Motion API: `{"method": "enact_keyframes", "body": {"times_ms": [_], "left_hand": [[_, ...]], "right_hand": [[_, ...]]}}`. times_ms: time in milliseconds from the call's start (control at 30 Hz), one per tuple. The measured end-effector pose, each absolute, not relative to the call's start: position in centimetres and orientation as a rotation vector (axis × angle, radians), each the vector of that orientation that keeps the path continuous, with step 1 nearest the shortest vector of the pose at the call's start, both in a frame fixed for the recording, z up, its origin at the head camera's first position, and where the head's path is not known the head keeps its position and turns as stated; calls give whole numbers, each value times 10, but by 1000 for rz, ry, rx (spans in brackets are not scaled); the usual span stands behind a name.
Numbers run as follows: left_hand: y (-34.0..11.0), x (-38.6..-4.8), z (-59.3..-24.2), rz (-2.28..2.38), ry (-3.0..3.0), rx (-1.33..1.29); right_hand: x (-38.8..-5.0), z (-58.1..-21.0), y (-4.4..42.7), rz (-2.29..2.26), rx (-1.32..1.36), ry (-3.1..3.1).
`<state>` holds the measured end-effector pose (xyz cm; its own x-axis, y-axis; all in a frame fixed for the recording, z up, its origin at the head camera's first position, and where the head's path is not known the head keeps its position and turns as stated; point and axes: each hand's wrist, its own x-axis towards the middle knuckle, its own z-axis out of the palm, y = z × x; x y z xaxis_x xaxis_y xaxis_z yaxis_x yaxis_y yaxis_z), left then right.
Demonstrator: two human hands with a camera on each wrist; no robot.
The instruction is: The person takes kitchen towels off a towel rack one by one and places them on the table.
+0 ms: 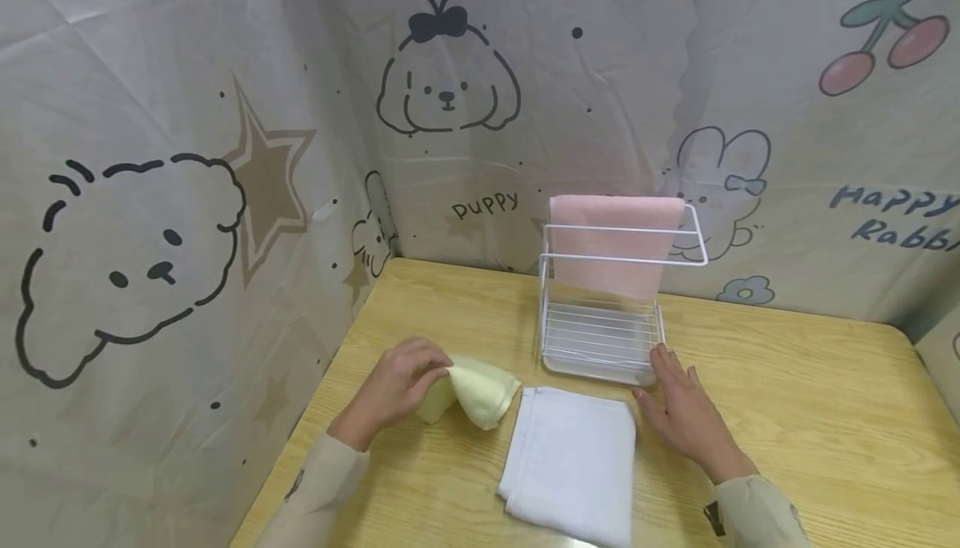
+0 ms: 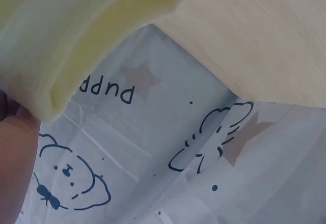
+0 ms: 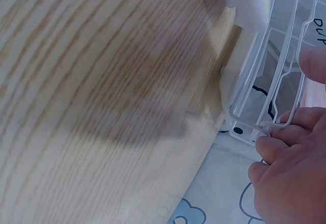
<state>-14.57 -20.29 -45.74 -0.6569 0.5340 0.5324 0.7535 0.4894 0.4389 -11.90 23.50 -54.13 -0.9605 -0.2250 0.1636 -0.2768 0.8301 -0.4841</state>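
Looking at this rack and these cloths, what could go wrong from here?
The left hand pinches the yellow cloth at one edge, so it might slip or unfold. The right hand touches the white rack near its front corner, so a push could shift it. A jolt might also dislodge the pink cloth hanging on it.

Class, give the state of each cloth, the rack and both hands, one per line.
Yellow cloth: pinched, partly raised
White cloth: folded, lying on the table
Pink cloth: hanging on the rack
White rack: upright
Left hand: pinching the yellow cloth
Right hand: touching the rack
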Motion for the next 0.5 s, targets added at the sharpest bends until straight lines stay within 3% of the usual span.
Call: {"method": "enact_keyframes", "body": {"times_ms": [500], "left_hand": [[-208,-134,-470,-1002,-2362,-1146]], "right_hand": [[-119,-539,234,787,394,-2918]]}}
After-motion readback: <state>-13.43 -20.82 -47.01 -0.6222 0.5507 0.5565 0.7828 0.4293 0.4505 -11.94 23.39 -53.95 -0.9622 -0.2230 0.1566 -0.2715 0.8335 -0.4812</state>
